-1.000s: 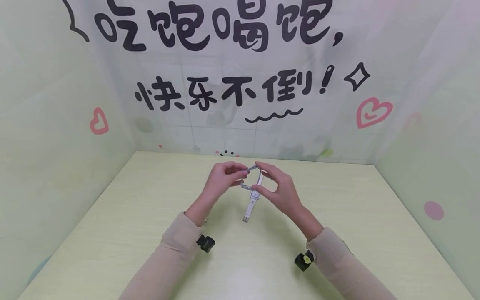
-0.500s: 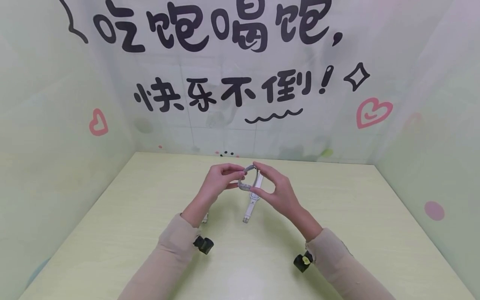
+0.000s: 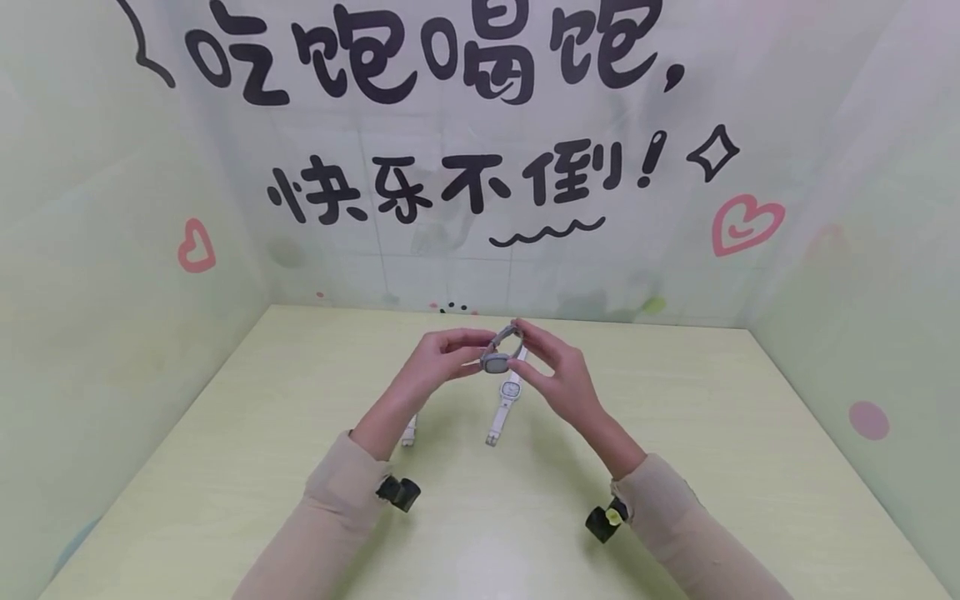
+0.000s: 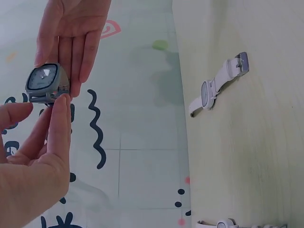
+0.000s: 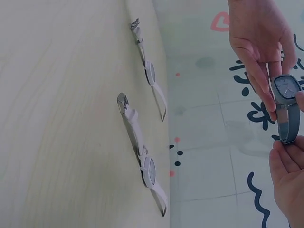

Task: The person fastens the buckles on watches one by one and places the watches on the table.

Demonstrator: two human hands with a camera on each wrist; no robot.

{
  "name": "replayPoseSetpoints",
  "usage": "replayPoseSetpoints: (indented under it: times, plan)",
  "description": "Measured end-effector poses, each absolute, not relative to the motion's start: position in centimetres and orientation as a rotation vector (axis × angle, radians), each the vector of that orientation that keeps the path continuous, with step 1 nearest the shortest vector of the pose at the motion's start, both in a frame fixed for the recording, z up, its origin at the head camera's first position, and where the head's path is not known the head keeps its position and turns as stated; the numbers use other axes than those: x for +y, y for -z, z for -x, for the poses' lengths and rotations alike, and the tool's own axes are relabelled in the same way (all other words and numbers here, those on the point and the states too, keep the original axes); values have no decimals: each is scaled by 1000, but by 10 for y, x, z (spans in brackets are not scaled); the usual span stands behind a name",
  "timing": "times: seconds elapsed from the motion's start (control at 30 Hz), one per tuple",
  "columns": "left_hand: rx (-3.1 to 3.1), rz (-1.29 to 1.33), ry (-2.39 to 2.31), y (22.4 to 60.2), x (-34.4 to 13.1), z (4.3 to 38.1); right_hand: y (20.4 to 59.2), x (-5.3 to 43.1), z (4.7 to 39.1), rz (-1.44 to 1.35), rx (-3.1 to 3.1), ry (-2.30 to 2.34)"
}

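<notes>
Between both hands, above the table, is a grey wristwatch point(image 3: 496, 363) with its strap bent into a loop. My left hand point(image 3: 438, 365) holds its left side between thumb and fingers. From the right, my right hand point(image 3: 561, 371) pinches it, fingers at the strap's top and thumb near the case. The dial point(image 4: 43, 78) shows in the left wrist view, and the grey strap point(image 5: 294, 122) hangs below the case in the right wrist view. A white watch point(image 3: 510, 390) lies flat on the table below the hands, its upper strap partly covered by the right hand.
A second white watch point(image 3: 409, 432) lies on the table point(image 3: 247, 433), mostly hidden behind the left forearm in the head view. Both white watches show in the right wrist view. A printed backdrop point(image 3: 442, 275) stands upright along the table's back edge and sides.
The grey watch has turned between the hands, so its case now shows at the bottom of the loop. My left forearm has shifted slightly left, uncovering more of the second white watch.
</notes>
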State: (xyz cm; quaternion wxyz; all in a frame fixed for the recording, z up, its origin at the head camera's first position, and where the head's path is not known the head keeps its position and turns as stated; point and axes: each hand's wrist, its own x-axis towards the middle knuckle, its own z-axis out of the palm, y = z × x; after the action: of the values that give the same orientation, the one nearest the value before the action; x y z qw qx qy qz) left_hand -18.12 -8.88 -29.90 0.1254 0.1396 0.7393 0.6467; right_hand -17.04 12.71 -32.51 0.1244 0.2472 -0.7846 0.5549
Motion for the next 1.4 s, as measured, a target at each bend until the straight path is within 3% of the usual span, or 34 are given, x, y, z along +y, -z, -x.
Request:
replayPoseSetpoints:
  times: [0.17, 0.47, 1.4]
  plan:
    - [2157, -560, -1821, 299, -96, 180, 321, 127, 169, -649, -2287, -1776]
    - [2194, -570, -1835, 299, -98, 180, 317, 127, 169, -659, -2305, -1872]
    - [2299, -537, -1767, 302, -101, 184, 313, 132, 171, -895, -2413, -1631]
